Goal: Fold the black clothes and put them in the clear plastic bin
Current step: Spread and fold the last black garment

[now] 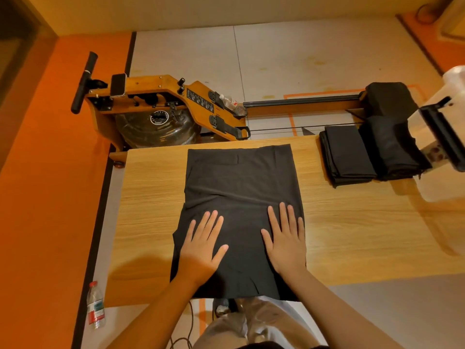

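Nearest the camera, a water bottle (95, 306) lies on the floor at the left, just off the worktop's (151, 197) near corner. Up on the wood, both hands are down flat. The left hand (201, 250) has its fingers spread and straight, palm pressed on the near left part of the black garment (239, 177). The right hand (285, 245) is the same, fingers straight and palm down near the right edge. The hands sit apart, side by side, gripping nothing.

The garment lies spread in the middle of the worktop as a long rectangle. Its near hem hangs just over the front edge and its far edge reaches almost to the back. A few creases run across it just beyond the fingertips.

Further back on the right, a folded stack (347, 154) of black cloth sits on the worktop. Touching its right side is a second black pile (392, 149). That pile meets the clear bin (437, 187) at the right edge; whether it sits inside the bin I cannot tell.

Beyond the worktop a wooden rower (156, 96) stands on the floor, with another black bundle (388, 98) on its rail at the right.
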